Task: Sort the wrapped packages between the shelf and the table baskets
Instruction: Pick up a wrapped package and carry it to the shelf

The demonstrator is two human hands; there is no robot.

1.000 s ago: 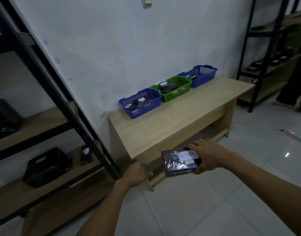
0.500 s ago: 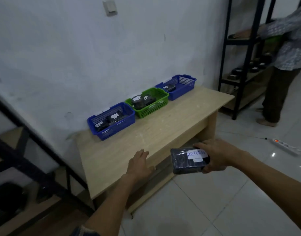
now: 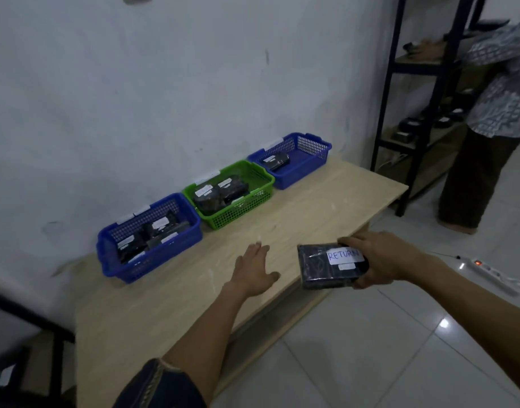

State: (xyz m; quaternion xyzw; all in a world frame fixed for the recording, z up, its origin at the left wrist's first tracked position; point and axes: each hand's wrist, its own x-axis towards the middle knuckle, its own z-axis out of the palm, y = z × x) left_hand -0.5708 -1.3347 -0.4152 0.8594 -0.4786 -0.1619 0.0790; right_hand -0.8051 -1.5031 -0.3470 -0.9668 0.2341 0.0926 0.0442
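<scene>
My right hand (image 3: pixel 382 262) grips a black wrapped package (image 3: pixel 326 267) with a white label reading "RETURN", held over the table's front edge. My left hand (image 3: pixel 254 270) hovers flat and open over the wooden table (image 3: pixel 311 213), fingers apart, holding nothing. Against the wall stand three baskets: a near blue basket (image 3: pixel 152 257) with several wrapped packages, a green basket (image 3: pixel 244 207) with two or three packages, and a far blue basket (image 3: pixel 305 169) with one package.
A black metal shelf (image 3: pixel 391 98) with dark items stands at the right, and another person (image 3: pixel 494 119) reaches into it. A power strip (image 3: pixel 488 270) with a lit red switch lies on the tiled floor. A dark shelf frame (image 3: pixel 23 319) sits at the lower left.
The view has swung right from the left shelf toward the table and come closer. My left hand has moved from below the table's edge to above its top. The package stays in my right hand.
</scene>
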